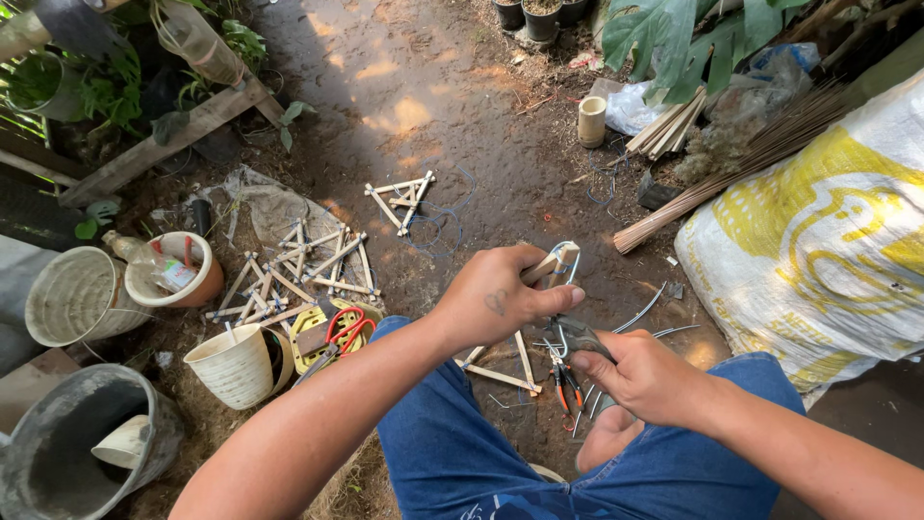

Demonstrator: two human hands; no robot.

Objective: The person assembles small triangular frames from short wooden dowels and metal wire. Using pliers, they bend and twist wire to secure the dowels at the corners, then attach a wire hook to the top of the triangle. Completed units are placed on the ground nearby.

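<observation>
Bare packed earth, dappled with sun, serves as the work floor [423,87], hemmed in by potted plants, pale plastic pots [231,366] and a white-and-yellow woven sack [818,241]. The left hand [496,299] is closed around a small bamboo-stick frame [551,265] held above the knees, one corner bound with blue wire [570,272]. The right hand [645,376] grips dark pliers [577,335] whose nose touches that wire just below the frame. By the look of it the work is well along but unfinished: a heap of finished stick frames [298,274] lies to the left, another frame [404,197] sits apart further out, while a bundle of uncut sticks [669,125] and a broom-like sheaf (thin brown stalks) wait near the sack
</observation>
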